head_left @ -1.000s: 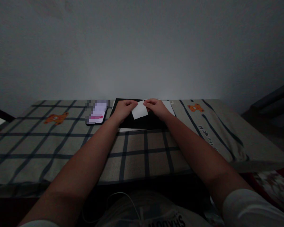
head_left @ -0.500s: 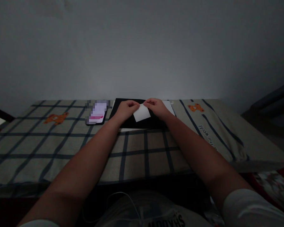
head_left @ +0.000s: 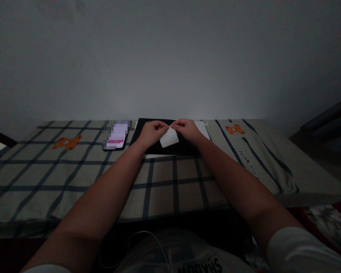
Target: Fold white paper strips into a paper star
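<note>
Both hands meet over the black mat (head_left: 159, 149), which lies on the checked bedsheet (head_left: 74, 174) by the wall. The left hand (head_left: 149, 132) and right hand (head_left: 188, 130) each pinch the top edge of the small white paper (head_left: 169, 137), held just above the mat. A phone (head_left: 117, 135) lies left of the mat.

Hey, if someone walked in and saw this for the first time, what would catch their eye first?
Probably the small white paper, bright in the dim room, pinched at its top edge between the left hand and right hand over a black board at the far edge of the bed. Next, the lit phone just left of the board, on the checked sheet with orange bears.
</note>
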`<state>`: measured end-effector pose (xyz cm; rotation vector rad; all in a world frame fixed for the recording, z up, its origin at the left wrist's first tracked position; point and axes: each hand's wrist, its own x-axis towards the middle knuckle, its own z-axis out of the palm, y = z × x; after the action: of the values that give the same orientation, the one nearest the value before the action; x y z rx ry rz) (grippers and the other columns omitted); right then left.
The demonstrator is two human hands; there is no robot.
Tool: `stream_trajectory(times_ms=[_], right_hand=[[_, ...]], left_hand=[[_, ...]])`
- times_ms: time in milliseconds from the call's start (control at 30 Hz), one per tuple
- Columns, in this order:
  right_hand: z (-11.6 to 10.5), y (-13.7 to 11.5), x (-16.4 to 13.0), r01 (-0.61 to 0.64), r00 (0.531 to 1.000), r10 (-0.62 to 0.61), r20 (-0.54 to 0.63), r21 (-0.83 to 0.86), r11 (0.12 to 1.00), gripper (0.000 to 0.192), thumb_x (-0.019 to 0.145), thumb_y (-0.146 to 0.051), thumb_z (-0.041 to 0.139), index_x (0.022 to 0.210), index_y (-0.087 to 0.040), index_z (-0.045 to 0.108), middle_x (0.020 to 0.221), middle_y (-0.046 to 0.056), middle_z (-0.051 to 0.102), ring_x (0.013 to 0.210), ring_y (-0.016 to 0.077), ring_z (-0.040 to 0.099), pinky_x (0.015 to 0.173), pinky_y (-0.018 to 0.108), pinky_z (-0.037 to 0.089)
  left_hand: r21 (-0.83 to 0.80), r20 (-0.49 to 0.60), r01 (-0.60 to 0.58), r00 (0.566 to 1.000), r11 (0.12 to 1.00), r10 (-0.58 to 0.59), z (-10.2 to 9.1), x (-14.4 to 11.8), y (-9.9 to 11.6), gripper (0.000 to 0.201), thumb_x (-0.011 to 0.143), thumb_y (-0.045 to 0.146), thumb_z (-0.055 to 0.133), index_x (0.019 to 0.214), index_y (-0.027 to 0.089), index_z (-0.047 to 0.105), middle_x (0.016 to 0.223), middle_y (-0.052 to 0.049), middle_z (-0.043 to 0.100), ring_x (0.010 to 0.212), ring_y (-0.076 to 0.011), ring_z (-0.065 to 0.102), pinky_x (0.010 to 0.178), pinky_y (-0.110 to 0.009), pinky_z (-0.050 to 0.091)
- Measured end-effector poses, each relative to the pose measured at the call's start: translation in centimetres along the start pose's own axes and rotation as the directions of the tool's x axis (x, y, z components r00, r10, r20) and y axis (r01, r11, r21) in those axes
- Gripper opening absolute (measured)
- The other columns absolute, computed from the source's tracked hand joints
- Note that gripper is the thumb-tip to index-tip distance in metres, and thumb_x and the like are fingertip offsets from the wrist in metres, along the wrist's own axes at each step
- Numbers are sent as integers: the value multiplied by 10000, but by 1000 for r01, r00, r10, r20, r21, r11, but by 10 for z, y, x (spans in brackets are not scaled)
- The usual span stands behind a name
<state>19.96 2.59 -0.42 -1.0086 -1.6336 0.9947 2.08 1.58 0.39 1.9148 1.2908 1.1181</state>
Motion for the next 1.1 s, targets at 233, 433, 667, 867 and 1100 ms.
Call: stream_trajectory(times_ms=[233, 433, 667, 867, 1100], right_hand=[[1, 6, 3, -56, 998, 54, 17, 124, 991, 152, 751, -311, 601, 776, -186, 683, 736, 17, 655, 656, 119, 566, 605, 250, 468], [-6, 9, 4, -79, 997, 72, 43, 207, 975, 184, 735, -347, 630, 788, -181, 693, 734, 24, 657, 671, 115, 575, 622, 242, 473], [-6, 8, 3, -73, 996, 61, 58, 220, 973, 183, 724, -357, 644, 742, -176, 667, 703, 11, 636, 641, 106, 561, 631, 251, 467], [-4, 3, 1, -28, 999, 26, 20, 122, 992, 146, 719, -318, 636, 734, -173, 625, 665, -10, 595, 599, 99, 523, 600, 244, 440], [-3, 8, 4, 4, 996, -2, -92, 22, 1000, 207, 741, -382, 617, 783, -179, 630, 702, 7, 611, 647, 126, 537, 632, 272, 446]], left_hand=[[0, 0, -1, 1000, 1000, 1, -2, 1, -1, 265, 743, 397, 598, 818, 160, 688, 786, -51, 674, 688, -151, 565, 622, -255, 431], [-74, 24, 9, 1000, 997, -7, -3, 3, -4, 279, 761, 403, 585, 854, 160, 687, 811, -52, 674, 713, -150, 572, 637, -254, 434], [-100, 70, -5, 997, 995, 12, -4, 3, -3, 269, 750, 391, 600, 838, 157, 696, 779, -46, 677, 681, -143, 573, 633, -256, 429], [-65, 54, -2, 999, 998, 6, -3, 1, 1, 272, 739, 398, 623, 835, 159, 709, 807, -51, 696, 731, -163, 600, 675, -271, 447], [-152, 21, 63, 998, 986, -61, -2, 0, 0, 265, 730, 398, 644, 845, 172, 721, 828, -60, 706, 735, -167, 609, 700, -291, 467]])
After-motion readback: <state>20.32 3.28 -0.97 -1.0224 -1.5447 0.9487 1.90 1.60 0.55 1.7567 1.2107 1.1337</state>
